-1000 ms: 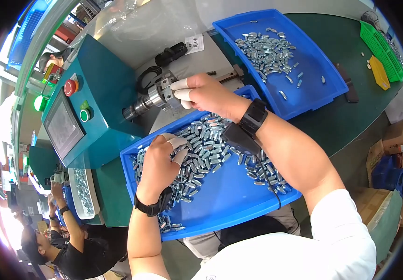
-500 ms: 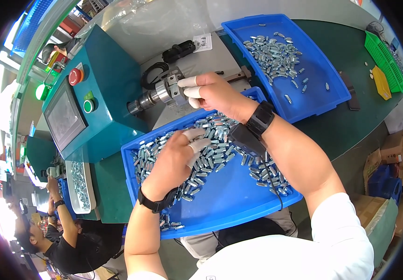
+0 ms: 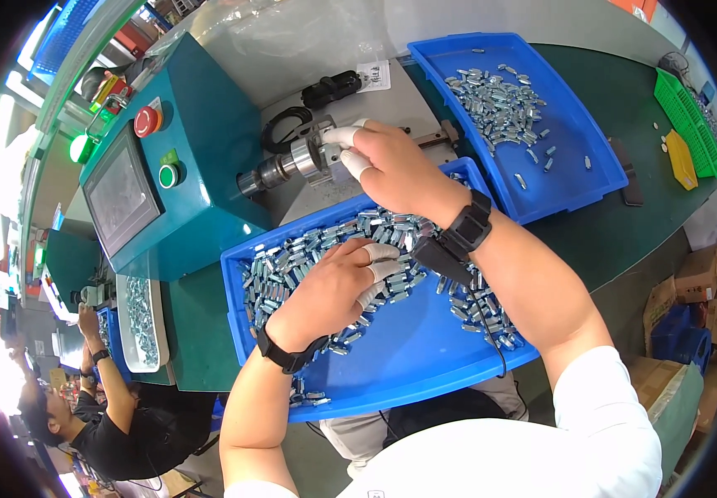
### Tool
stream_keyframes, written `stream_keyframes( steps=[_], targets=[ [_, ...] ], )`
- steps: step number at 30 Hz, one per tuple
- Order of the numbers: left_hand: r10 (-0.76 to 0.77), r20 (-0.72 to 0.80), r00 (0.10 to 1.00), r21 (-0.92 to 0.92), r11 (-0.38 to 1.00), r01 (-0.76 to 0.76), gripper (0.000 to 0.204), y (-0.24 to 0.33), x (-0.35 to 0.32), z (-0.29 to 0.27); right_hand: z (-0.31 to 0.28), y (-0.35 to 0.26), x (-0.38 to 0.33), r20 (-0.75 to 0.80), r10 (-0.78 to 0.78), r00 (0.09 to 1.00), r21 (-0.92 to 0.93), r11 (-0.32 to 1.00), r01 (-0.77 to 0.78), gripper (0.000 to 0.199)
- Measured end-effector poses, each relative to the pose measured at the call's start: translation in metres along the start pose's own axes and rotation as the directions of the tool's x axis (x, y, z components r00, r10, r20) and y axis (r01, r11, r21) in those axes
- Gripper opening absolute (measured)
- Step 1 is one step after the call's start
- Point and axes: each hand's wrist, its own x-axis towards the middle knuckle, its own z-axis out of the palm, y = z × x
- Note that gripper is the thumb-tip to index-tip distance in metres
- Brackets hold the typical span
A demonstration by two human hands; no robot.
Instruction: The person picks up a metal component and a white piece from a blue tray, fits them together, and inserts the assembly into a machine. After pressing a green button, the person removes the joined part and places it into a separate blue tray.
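Observation:
My right hand (image 3: 398, 170), white covers on its fingertips, is at the round metal chuck (image 3: 307, 158) of a teal machine (image 3: 188, 158). Its thumb and fingers are closed together by the chuck's face, and whatever is between them is too small to make out. Below it, my left hand (image 3: 337, 286) reaches over a blue tray (image 3: 400, 353) full of small silvery metal fittings (image 3: 292, 257). The covered fingers of that hand are apart and lie on the fittings, with the tips partly lost among them.
A second blue tray (image 3: 570, 178) with more fittings stands at the back right. A green basket (image 3: 690, 120) and a yellow tray (image 3: 680, 159) sit farther right. A white tray (image 3: 157, 319) of parts is at left, near a co-worker in black (image 3: 142, 440). A cable hangs from my right wrist.
My left hand has moved right across the fittings. My right hand stays at the chuck, its thumb and fingers slightly shifted. The whole view has shifted a little.

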Motion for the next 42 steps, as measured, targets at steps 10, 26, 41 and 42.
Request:
stream_keyframes(
  steps=[10, 26, 41, 42],
  targets=[
    [-0.163, -0.123, 0.979, -0.032, 0.986, 0.161, 0.038, 0.000, -0.004, -0.003, 0.010, -0.005, 0.001, -0.029, -0.118, 0.993, -0.430, 0.898, 0.095, 0.030],
    [-0.133, -0.165, 0.977, 0.006, 0.991, 0.136, 0.035, -0.007, -0.006, 0.001, 0.006, -0.023, -0.005, 0.050, -0.072, 0.996, -0.468, 0.879, 0.088, 0.032],
    [-0.245, -0.172, 0.954, -0.077, 0.969, 0.235, 0.033, -0.009, -0.011, -0.003, -0.025, 0.046, 0.019, -0.589, 0.526, 0.614, 0.522, 0.827, -0.208, 0.066],
    [-0.246, -0.202, 0.948, -0.069, 0.969, 0.237, 0.032, -0.009, -0.011, -0.002, -0.024, 0.046, 0.020, -0.621, 0.482, 0.618, 0.447, 0.866, -0.226, 0.068]
  ],
)
